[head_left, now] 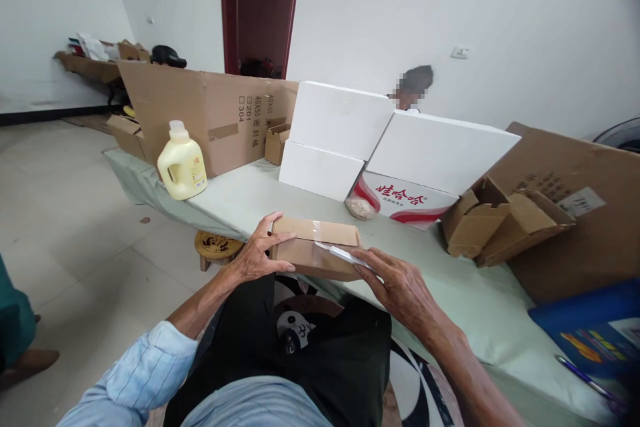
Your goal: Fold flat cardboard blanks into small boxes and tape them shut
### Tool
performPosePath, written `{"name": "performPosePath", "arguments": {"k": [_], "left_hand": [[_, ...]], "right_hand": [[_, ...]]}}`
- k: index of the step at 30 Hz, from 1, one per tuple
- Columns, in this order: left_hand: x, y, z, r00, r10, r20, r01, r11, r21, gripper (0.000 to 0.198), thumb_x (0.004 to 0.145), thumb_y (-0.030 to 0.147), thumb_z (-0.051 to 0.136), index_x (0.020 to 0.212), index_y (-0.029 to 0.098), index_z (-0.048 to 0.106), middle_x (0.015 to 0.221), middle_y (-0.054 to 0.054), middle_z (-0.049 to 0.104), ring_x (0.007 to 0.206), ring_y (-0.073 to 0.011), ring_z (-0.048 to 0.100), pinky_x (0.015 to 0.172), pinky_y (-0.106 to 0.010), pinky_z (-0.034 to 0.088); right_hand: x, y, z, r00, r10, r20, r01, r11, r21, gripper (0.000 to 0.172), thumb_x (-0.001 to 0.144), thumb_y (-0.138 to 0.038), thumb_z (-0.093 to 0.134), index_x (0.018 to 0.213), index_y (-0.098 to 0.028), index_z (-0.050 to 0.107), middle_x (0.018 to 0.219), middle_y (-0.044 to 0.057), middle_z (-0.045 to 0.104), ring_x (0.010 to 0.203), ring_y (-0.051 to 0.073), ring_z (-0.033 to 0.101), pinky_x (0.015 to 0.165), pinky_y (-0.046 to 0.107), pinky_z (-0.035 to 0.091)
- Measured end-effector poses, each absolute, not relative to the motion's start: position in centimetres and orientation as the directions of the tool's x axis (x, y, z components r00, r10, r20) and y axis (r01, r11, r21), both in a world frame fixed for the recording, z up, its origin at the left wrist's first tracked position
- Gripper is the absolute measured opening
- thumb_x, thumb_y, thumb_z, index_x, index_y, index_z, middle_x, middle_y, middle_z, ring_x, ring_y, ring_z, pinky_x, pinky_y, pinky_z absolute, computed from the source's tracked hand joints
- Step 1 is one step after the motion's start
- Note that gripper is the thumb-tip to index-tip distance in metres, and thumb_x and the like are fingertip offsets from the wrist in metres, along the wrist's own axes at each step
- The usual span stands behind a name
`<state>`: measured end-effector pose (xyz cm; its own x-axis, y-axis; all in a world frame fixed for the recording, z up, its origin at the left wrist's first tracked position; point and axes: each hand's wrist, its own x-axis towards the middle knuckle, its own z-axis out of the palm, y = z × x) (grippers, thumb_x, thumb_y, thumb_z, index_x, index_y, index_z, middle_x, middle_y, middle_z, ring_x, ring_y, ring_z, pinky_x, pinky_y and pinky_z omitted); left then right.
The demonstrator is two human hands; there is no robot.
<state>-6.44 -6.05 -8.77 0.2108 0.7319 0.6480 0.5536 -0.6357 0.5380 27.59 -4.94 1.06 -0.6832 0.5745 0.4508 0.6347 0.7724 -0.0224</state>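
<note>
A small brown cardboard box (335, 232) rests at the table's near edge, a strip of clear tape (317, 229) across its top. My left hand (260, 250) grips the box's left end, thumb and fingers pressed on it. Between the fingers and thumb of my right hand (393, 277) is a white utility knife (345, 255). Its tip points left and meets the box at the tape. Part of the knife's handle is hidden in my right hand.
A yellow detergent bottle (183, 163) stands left on the cloth-covered table (240, 190). White boxes (340, 123) are stacked behind, near a clear-wrapped bundle (361, 207). Open cartons (475, 217), a blue package (590, 330) and a pen (585, 377) lie right. Another person (410, 90) is beyond the boxes.
</note>
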Motion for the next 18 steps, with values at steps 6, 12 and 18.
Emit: {"name": "performPosePath", "arguments": {"k": [6,12,18], "left_hand": [[-6.5,-6.1,-8.9,0.204,0.737,0.644,0.538,-0.634,0.555,0.07,0.074,0.048,0.095,0.137,0.029,0.073,0.167,-0.017,0.033,0.156,-0.0414,0.036,0.117,-0.059,0.049],[-6.5,-6.2,-8.9,0.209,0.726,0.656,0.541,-0.644,0.541,0.07,0.075,0.046,0.094,0.138,0.025,0.072,0.167,-0.019,0.032,0.156,-0.0411,0.036,0.119,-0.059,0.046],[-6.5,-6.4,-8.7,0.203,0.75,0.629,0.556,-0.617,0.556,0.073,0.072,0.045,0.097,0.139,0.028,0.072,0.167,-0.017,0.033,0.156,-0.0408,0.037,0.118,-0.059,0.047]], "right_hand": [[27.1,-5.0,1.3,-0.708,0.548,0.446,0.622,0.782,0.026,0.04,0.113,-0.04,0.038,0.123,-0.025,0.073,0.109,0.01,0.079,0.084,0.02,0.076,0.067,0.028,0.052],[26.7,-4.8,1.7,-0.719,0.559,0.413,0.619,0.785,0.015,0.04,0.113,-0.04,0.039,0.123,-0.025,0.073,0.105,0.009,0.079,0.083,0.019,0.075,0.065,0.027,0.049],[26.4,-4.7,1.9,-0.703,0.576,0.417,0.637,0.771,0.01,0.041,0.112,-0.041,0.038,0.122,-0.027,0.075,0.105,0.009,0.079,0.083,0.02,0.075,0.063,0.027,0.048]]}}
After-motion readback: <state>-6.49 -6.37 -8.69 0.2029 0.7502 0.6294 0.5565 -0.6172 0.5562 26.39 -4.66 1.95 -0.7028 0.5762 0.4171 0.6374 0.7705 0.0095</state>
